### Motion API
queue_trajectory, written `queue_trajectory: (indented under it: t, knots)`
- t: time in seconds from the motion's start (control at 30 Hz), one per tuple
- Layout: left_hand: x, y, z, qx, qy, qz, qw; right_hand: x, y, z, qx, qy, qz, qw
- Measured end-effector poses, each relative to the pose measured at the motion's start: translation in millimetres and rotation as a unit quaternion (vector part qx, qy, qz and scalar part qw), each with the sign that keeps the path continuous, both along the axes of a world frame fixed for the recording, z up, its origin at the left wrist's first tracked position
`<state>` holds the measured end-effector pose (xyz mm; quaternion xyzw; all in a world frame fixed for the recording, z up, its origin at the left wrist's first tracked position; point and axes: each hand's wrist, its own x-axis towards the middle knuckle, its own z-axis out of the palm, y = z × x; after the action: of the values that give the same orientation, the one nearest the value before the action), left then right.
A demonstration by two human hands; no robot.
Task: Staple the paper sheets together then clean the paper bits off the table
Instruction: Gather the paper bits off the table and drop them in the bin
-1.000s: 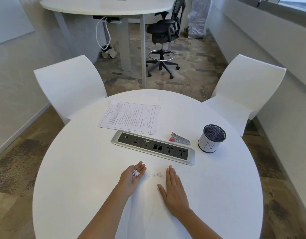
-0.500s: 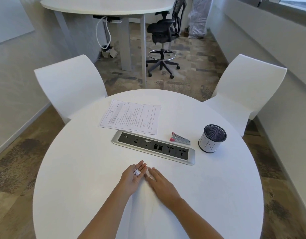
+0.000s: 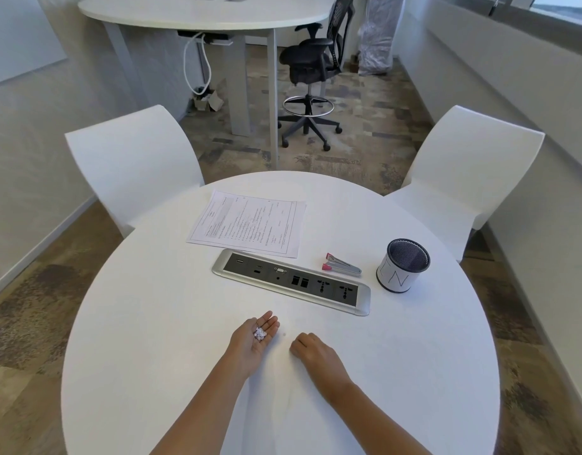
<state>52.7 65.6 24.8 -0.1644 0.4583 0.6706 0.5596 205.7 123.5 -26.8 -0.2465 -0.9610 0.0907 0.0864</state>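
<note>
Several paper bits [image 3: 259,333] lie cupped in left hand [image 3: 253,339], seemingly below its fingers [image 3: 270,320].

Stapler [image 3: 343,266] between paper sheets [image 3: 247,223] and cup [image 3: 403,266]

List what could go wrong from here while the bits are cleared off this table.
1. The paper bits lie loose in the open, upturned left hand; tilting it may spill them back onto the table.
2. A small bit lies between the hands and could be missed.
3. The right hand is curled, knuckles down; swept bits might scatter.
</note>
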Motion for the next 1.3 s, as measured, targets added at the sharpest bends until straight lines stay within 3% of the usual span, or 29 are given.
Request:
queue_trajectory:
  t: [0.17, 0.23, 0.3, 0.37, 0.43, 0.5, 0.93, 1.17, 1.3]
  knots:
    - [4, -1, -2, -0.022, 0.023, -0.015, 0.999, -9, -5, 9, -0.023, -0.027, -0.054, 0.998]
    - [5, -1, -2, -0.029, 0.024, -0.022, 0.999, -12, -1, 11, -0.096, 0.015, -0.110, 0.989]
    - [7, -2, -2, -0.032, 0.024, -0.031, 0.999, -13, 4, 20, -0.244, 0.090, -0.217, 0.941]
    - [8, -2, -1, -0.034, 0.025, -0.038, 0.998, -14, 10, 32, -0.358, 0.179, -0.298, 0.867]
    - [10, -3, -1, -0.034, 0.024, -0.045, 0.998, -14, 13, 46, -0.428, 0.219, -0.314, 0.819]
    - [11, -4, 0, -0.031, 0.017, -0.054, 0.998, -18, 14, 57, -0.470, 0.229, -0.292, 0.801]
    - [16, -2, 9, -0.021, 0.003, -0.052, 0.998, -45, -1, 70, -0.276, 0.108, -0.150, 0.943]
    - [11, -3, 8, -0.010, -0.013, -0.025, 1.000, -29, -3, 57, -0.227, 0.186, -0.194, 0.936]
    - [2, -3, 8, 0.004, -0.020, 0.003, 1.000, 1, -13, 36, -0.211, 0.113, -0.242, 0.940]
